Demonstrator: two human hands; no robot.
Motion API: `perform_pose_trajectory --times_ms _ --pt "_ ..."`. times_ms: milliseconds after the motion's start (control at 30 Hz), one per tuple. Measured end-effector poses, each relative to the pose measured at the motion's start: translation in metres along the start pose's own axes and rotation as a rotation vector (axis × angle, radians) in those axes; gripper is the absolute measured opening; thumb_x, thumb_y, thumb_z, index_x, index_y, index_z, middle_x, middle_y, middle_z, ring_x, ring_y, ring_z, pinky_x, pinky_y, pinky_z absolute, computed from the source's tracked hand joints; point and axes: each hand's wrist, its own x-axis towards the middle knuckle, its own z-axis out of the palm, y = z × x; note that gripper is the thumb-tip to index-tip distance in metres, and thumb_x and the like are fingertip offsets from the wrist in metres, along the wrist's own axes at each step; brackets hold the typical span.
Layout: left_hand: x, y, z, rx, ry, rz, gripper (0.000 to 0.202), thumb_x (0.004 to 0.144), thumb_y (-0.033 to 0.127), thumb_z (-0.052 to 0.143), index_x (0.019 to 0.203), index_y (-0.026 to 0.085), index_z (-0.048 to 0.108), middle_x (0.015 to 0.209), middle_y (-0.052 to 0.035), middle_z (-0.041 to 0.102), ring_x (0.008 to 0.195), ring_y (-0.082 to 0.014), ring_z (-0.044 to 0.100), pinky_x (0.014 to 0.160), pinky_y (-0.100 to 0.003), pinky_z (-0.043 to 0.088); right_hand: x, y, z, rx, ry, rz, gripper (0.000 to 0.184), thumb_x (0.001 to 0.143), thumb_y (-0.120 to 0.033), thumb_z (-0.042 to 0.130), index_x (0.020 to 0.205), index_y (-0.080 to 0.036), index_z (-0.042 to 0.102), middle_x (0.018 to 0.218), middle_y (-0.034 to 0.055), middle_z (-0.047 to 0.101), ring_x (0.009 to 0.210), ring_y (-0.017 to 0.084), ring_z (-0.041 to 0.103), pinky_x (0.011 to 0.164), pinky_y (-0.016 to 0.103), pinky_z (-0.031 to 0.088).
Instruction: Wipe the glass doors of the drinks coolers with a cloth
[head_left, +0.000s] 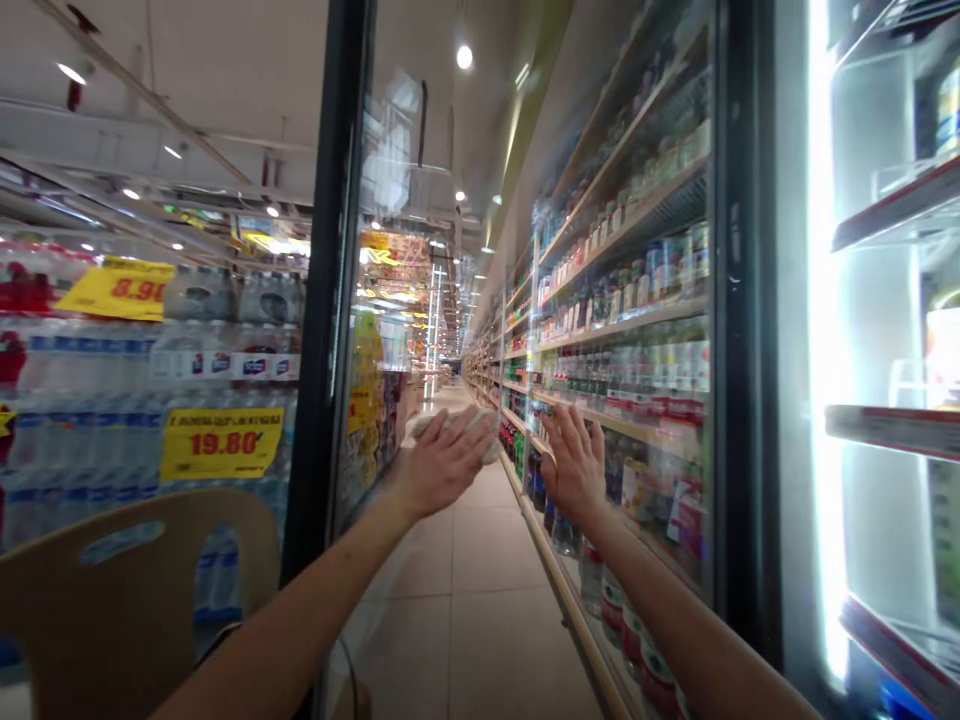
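Observation:
An open glass cooler door with a dark frame stands in front of me. My left hand lies nearly flat over a pale, whitish cloth, pressing it to the pane; the cloth's edges show beyond the fingers. To its right, my right hand is raised at the glass with its fingers spread, holding nothing. Whether its fingertips touch the pane I cannot tell. Rows of bottles and cans on shelves show in the glass behind the right hand.
On the right, a lit cooler interior has shelves. A beige chair stands at lower left, before stacked bottle packs with yellow price signs. A tiled floor shows through or in the glass.

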Motion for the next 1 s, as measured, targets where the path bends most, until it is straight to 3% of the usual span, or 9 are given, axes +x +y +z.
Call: perform_pose_trajectory --times_ms 167,333,400,533,700,767,900,933,1000 --pt "0.006 -0.014 0.0 0.101 0.185 -0.581 0.051 0.09 0.03 0.04 0.138 0.015 0.034 0.145 -0.0136 0.035 0.14 -0.0274 0.016 0.112 -0.053 0.016 0.0 0.0 0.0 -0.003 0.007 -0.004 0.054 0.086 -0.023 0.041 0.139 -0.023 0.034 0.141 0.0091 0.042 0.136 0.024 0.029 0.111 0.047 0.017" --pt "0.017 -0.002 0.001 -0.001 0.016 -0.042 0.046 0.089 0.032 0.043 0.134 0.027 0.039 0.141 -0.0001 0.044 0.137 -0.0172 0.027 0.115 -0.04 0.014 0.001 -0.001 -0.001 0.001 0.025 -0.003 0.048 0.087 -0.023 0.04 0.135 -0.021 0.039 0.139 0.0098 0.045 0.135 0.024 0.032 0.111 0.046 0.018" --pt "0.021 -0.009 0.0 0.037 0.04 -0.116 0.046 0.089 0.031 0.043 0.134 0.023 0.04 0.14 -0.0038 0.045 0.137 -0.0191 0.027 0.115 -0.042 0.015 0.001 -0.002 -0.001 0.002 0.017 -0.001 0.05 0.087 -0.023 0.041 0.136 -0.022 0.038 0.14 0.0097 0.044 0.135 0.024 0.031 0.111 0.046 0.018" --pt "0.029 -0.015 0.001 0.106 0.162 -0.586 0.048 0.09 0.032 0.041 0.134 0.014 0.039 0.144 -0.0121 0.038 0.139 -0.026 0.019 0.113 -0.049 0.015 0.0 -0.001 0.0 0.007 0.021 -0.005 0.055 0.085 -0.023 0.042 0.139 -0.022 0.034 0.141 0.0099 0.042 0.136 0.024 0.03 0.111 0.046 0.018" --pt "0.036 0.008 0.005 -0.022 0.039 -0.046 0.043 0.09 0.03 0.041 0.132 0.022 0.042 0.141 -0.0018 0.044 0.139 -0.0178 0.02 0.116 -0.041 0.011 0.0 0.0 0.001 0.004 0.031 -0.016 0.052 0.086 -0.023 0.042 0.138 -0.021 0.036 0.139 0.0106 0.044 0.136 0.024 0.03 0.111 0.046 0.018" --pt "0.037 0.002 0.005 -0.013 0.055 -0.135 0.043 0.09 0.029 0.04 0.133 0.022 0.042 0.141 -0.0025 0.043 0.139 -0.0188 0.022 0.115 -0.043 0.013 0.0 0.0 0.001 0.002 0.04 -0.018 0.053 0.086 -0.022 0.042 0.138 -0.021 0.036 0.139 0.0102 0.045 0.136 0.023 0.029 0.111 0.046 0.018" --pt "0.036 -0.008 0.003 0.052 0.185 -0.648 0.048 0.09 0.031 0.04 0.135 0.013 0.038 0.145 -0.0123 0.036 0.139 -0.027 0.02 0.113 -0.05 0.014 0.0 0.0 0.0 -0.001 0.042 -0.017 0.053 0.086 -0.022 0.041 0.138 -0.021 0.036 0.14 0.0101 0.043 0.137 0.023 0.028 0.111 0.046 0.017" --pt "0.035 -0.004 0.002 0.053 0.185 -0.635 0.048 0.09 0.03 0.041 0.134 0.013 0.04 0.145 -0.0124 0.036 0.139 -0.0273 0.02 0.113 -0.05 0.012 0.0 -0.001 0.0 0.002 0.037 -0.017 0.052 0.086 -0.022 0.041 0.137 -0.02 0.037 0.14 0.0103 0.043 0.137 0.024 0.028 0.111 0.046 0.017" --pt "0.03 0.007 0.001 0.013 0.129 -0.345 0.044 0.09 0.029 0.041 0.132 0.016 0.043 0.142 -0.0088 0.041 0.139 -0.0238 0.021 0.114 -0.046 0.01 0.0 -0.001 -0.001 0.009 0.035 -0.013 0.05 0.086 -0.022 0.041 0.136 -0.02 0.039 0.14 0.0105 0.044 0.136 0.024 0.03 0.111 0.046 0.018"
